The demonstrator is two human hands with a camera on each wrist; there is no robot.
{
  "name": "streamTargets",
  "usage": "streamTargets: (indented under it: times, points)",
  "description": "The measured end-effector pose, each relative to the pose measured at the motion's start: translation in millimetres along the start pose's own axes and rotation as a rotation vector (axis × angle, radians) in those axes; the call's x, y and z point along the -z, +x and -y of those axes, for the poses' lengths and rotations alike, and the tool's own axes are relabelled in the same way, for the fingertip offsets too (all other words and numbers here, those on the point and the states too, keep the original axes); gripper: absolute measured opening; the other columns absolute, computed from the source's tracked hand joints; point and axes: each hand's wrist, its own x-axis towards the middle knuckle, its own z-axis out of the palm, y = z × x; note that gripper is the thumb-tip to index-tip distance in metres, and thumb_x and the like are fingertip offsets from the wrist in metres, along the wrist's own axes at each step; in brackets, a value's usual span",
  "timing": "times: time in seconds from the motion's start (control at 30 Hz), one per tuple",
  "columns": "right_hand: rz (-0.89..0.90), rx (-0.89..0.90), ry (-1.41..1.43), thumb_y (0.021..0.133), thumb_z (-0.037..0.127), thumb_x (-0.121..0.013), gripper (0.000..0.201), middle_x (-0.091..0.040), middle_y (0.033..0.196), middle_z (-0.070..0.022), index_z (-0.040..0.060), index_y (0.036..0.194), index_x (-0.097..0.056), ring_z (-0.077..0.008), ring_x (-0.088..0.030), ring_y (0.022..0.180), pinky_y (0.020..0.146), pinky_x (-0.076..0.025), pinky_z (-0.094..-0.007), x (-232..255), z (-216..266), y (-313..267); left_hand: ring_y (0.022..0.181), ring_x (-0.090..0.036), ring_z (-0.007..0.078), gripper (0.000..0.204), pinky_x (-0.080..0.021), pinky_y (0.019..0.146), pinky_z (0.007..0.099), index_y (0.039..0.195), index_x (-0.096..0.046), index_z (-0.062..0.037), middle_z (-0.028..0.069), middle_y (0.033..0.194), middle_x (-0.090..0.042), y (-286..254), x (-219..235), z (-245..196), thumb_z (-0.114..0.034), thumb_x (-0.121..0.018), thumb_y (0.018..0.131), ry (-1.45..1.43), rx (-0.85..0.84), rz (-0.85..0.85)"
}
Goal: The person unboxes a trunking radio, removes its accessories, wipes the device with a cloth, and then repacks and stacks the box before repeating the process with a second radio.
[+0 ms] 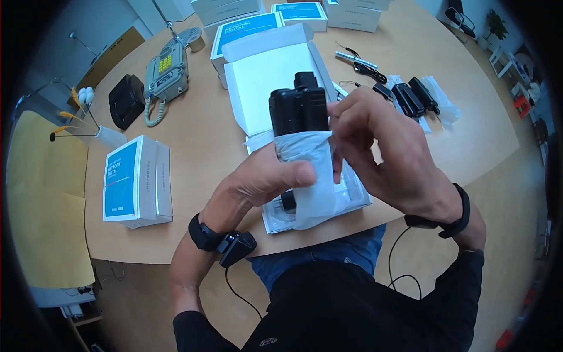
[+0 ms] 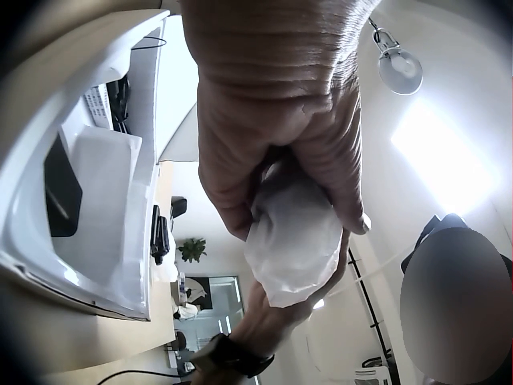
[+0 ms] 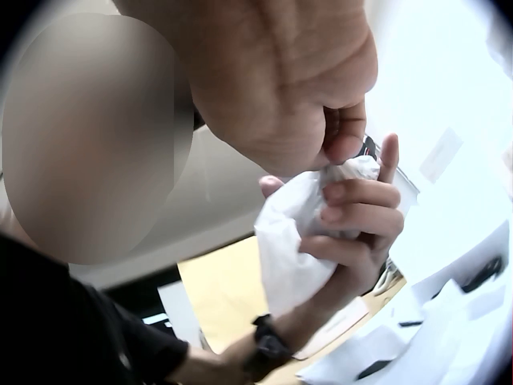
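A black handheld radio [image 1: 299,111] stands upright, its lower part inside a white plastic sleeve [image 1: 314,193]. My left hand [image 1: 258,177] grips it through the sleeve, thumb across the front and fingers wrapped round behind. At the radio's right side is my right hand [image 1: 393,149], its fingers curled. In the right wrist view the fingertips of this hand [image 3: 280,88] pinch the upper edge of the sleeve [image 3: 288,233]. In the left wrist view the sleeve's closed lower end [image 2: 292,249] pokes out below the palm. Beneath the hands sits an open white box [image 1: 267,88].
A blue-and-white box [image 1: 121,182] stands at the left, and more boxes [image 1: 246,32] are stacked at the back. A desk phone [image 1: 167,70] and a black case [image 1: 126,101] are at the back left. Black battery-like parts [image 1: 407,100] and a cable [image 1: 369,71] lie to the right.
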Motion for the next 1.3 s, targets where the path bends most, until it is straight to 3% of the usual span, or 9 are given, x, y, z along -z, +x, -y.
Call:
streamTargets:
  times: [0.03,0.27,0.47,0.53,0.67,0.87,1.07,1.27,1.3]
  points:
    - [-0.082,0.326,-0.141,0.080,-0.018,-0.069,0.030,-0.061,0.094,-0.0126,-0.0008,0.101,-0.055,-0.0225,-0.067,0.077,0.065,-0.057,-0.0341,-6.4,-11.6,8.1,0.096,-0.070,0.0245,0.097,-0.060,0.080,0.0376,0.140,-0.051,0.0001,0.0139,0.114,-0.067,1.0,-8.2,-12.1,-0.052,-0.092,0.069,-0.110,0.003,-0.043]
    - [-0.118,0.452,-0.190,0.079,-0.017,-0.070,0.031,-0.064,0.093,-0.0122,0.0015,0.101,-0.057,-0.0221,-0.066,0.078,0.065,-0.055,-0.0324,7.5,3.8,30.7,0.131,-0.054,0.0239,0.114,-0.047,0.112,0.0389,0.159,-0.028,-0.0070,0.0101,0.136,-0.053,4.6,-14.6,-28.3,-0.026,-0.096,0.070,-0.300,-0.072,-0.121]
    - [-0.106,0.255,-0.248,0.081,-0.003,-0.078,0.030,-0.062,0.104,-0.0097,0.0052,0.107,-0.065,-0.0200,-0.065,0.085,0.066,-0.052,-0.0333,13.2,-0.2,36.0,0.121,-0.060,0.0209,0.091,-0.053,0.103,0.0368,0.150,-0.035,-0.0053,0.0090,0.127,-0.056,7.9,-19.1,-41.4,-0.018,-0.089,0.078,-0.160,-0.122,-0.226]
    - [-0.082,0.278,-0.264,0.077,0.003,-0.083,0.029,-0.059,0.104,-0.0092,0.0067,0.102,-0.068,-0.0212,-0.063,0.083,0.064,-0.051,-0.0357,17.6,-1.5,39.7,0.118,-0.062,0.0219,0.090,-0.055,0.098,0.0356,0.148,-0.034,-0.0014,0.0119,0.123,-0.058,8.3,-18.6,-45.4,-0.015,-0.087,0.078,0.394,-0.161,-0.389]
    - [-0.005,0.315,-0.419,0.074,0.005,-0.084,0.025,-0.055,0.099,-0.0087,0.0062,0.091,-0.066,-0.0242,-0.061,0.082,0.065,-0.051,-0.0372,13.2,-3.1,46.0,0.114,-0.063,0.0268,0.096,-0.055,0.096,0.0357,0.148,-0.030,0.0035,0.0175,0.123,-0.059,17.1,-14.2,-33.0,-0.015,-0.088,0.073,0.768,-0.327,-0.454]
    - [-0.128,0.311,-0.411,0.076,0.005,-0.081,0.026,-0.052,0.097,-0.0111,0.0046,0.086,-0.057,-0.0281,-0.060,0.087,0.068,-0.052,-0.0384,5.3,-4.1,65.2,0.114,-0.063,0.0215,0.084,-0.053,0.096,0.0334,0.143,-0.040,0.0001,0.0139,0.125,-0.060,8.4,-15.5,-41.7,-0.019,-0.089,0.077,0.216,-0.102,-0.372]
    - [-0.003,0.344,-0.503,0.089,0.012,-0.075,0.023,-0.056,0.084,-0.0094,0.0055,0.094,-0.053,-0.0280,-0.063,0.068,0.060,-0.050,-0.0371,-3.3,-2.3,72.5,0.098,-0.070,0.0194,0.039,-0.057,0.092,0.0305,0.112,-0.064,0.0015,0.0088,0.100,-0.070,0.1,-11.8,-51.5,-0.016,-0.083,0.083,-0.141,0.016,-0.294]
    - [-0.051,0.173,-0.043,0.094,0.013,-0.073,0.020,-0.063,0.086,-0.0066,0.0056,0.102,-0.056,-0.0172,-0.059,0.065,0.057,-0.048,-0.0313,-8.3,-9.5,61.9,0.099,-0.071,0.0257,0.036,-0.057,0.092,0.0341,0.112,-0.063,0.0056,0.0153,0.107,-0.071,4.9,-2.4,-43.6,-0.011,-0.076,0.084,-0.033,0.013,-0.344]
    - [0.016,0.072,0.045,0.093,0.011,-0.073,0.022,-0.065,0.084,-0.0088,0.0036,0.105,-0.056,-0.0219,-0.063,0.065,0.058,-0.049,-0.0337,-4.3,-1.8,59.7,0.105,-0.068,0.0277,0.046,-0.055,0.094,0.0372,0.123,-0.057,0.0065,0.0173,0.117,-0.067,10.4,1.1,-33.4,-0.011,-0.075,0.085,0.456,-0.213,-0.454]
